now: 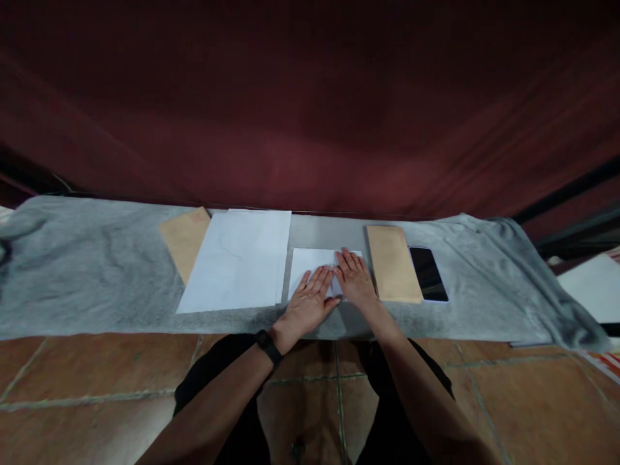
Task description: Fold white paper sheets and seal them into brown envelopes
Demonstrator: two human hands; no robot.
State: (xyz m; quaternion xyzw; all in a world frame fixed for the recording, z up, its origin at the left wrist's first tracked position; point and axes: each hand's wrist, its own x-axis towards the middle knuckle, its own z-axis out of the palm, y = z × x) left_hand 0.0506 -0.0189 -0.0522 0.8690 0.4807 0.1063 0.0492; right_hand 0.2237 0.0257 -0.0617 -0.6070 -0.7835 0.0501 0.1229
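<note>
A folded sheet of white paper [310, 257] lies flat on the grey cloth in front of me. My left hand [312, 300] rests on its lower middle, fingers stretched out and flat. On the right part of the paper lies my right hand [356, 279], its fingers also extended and pressed down. The fingertips of both hands nearly meet near the paper's middle. Part of the paper is hidden under my hands. Just right of my right hand lies a stack of brown envelopes [394, 265].
Left of the folded paper are larger white sheets [239, 261], partly over another brown envelope [186, 236]. A phone [429, 274] lies beside the right envelopes. The grey cloth [97, 271] covers a long narrow surface. A dark red curtain [290, 129] hangs behind it.
</note>
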